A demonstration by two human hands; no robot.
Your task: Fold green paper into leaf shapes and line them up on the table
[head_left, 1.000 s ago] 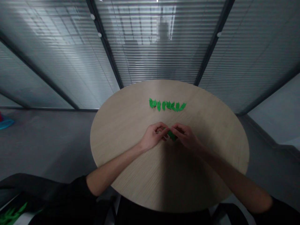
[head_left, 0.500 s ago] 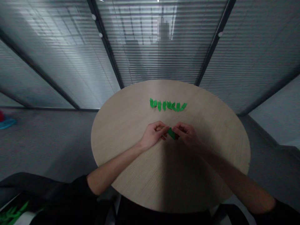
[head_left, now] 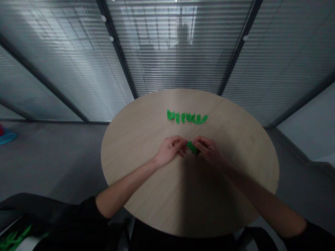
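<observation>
A small flat green piece, seemingly paper (head_left: 192, 147), is stretched between my hands just above the wooden table. My left hand (head_left: 171, 149) pinches its left end between thumb and forefinger, the other fingers curled loosely. On the opposite side, my right hand (head_left: 208, 148) is closed on the right end with thumb and fingers. Beyond the hands lies a row of several small green leaf-like pieces (head_left: 178, 118), some touching their neighbours. They look like folded or cut paper, but the fine detail is too small to tell.
The round wooden table (head_left: 136, 139) stands close to a glass partition with blinds (head_left: 167, 69). At the lower left, green leafy strips (head_left: 17, 238) sit beside something white. A blue object (head_left: 7, 137) with a red part lies on the floor far left.
My left fingers have shifted slightly left along the green piece, and more of its upper edge shows between the hands. The row of green pieces stays put.
</observation>
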